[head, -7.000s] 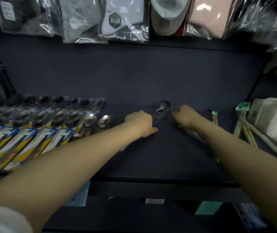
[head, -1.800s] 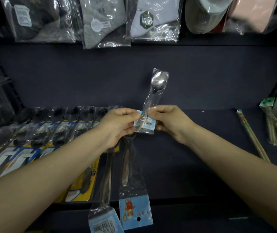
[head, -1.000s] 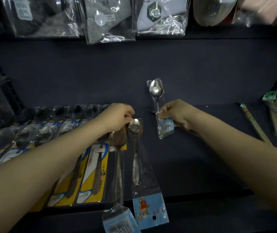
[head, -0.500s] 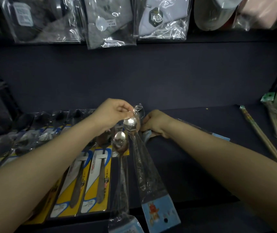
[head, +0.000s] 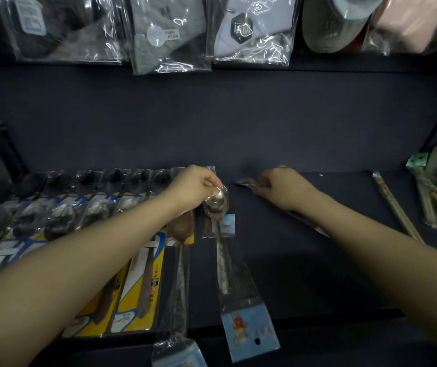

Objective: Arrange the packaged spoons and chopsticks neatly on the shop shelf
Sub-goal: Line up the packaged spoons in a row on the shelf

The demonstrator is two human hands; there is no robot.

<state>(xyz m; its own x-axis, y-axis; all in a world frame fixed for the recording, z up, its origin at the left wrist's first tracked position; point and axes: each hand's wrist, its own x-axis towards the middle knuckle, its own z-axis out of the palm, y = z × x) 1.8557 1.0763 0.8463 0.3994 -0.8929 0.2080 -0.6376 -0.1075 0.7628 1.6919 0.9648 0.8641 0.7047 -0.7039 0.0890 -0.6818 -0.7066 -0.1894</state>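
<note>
Left hand (head: pixel 194 186) down at the back of the shelf (head: pixel 304 260), fingers curled, pinching the bowl end of a bagged spoon (head: pixel 218 207). Handle running toward the front edge, blue card (head: pixel 249 332) with a little red figure hanging over the lip. Just left of it, a darker spoon (head: pixel 181 229) in its own clear sleeve, lying parallel, label end also over the edge. Under the bowl of the pinched one, a small short packet (head: pixel 226 226) with a pale blue tag, lying flat. Further left, the row of yellow-carded spoons (head: pixel 143 287), overlapping like roof tiles, bowls to the back wall, reaching off toward the left side. Right hand (head: pixel 282 189) well apart from the left, knuckles up, fingers curled over a clear sleeve (head: pixel 243 182) lying slantwise on the dark shelf; a thin strip of plastic showing again beyond the wrist. Contents of that sleeve too dim to tell. Over on the right, one long chopstick pack (head: pixel 395 207) lying alone, angled, and near it a looser bunch of chopsticks (head: pixel 429 200) with a green top. Above, bagged socks (head: pixel 169 33) hanging across the upper rail.
</note>
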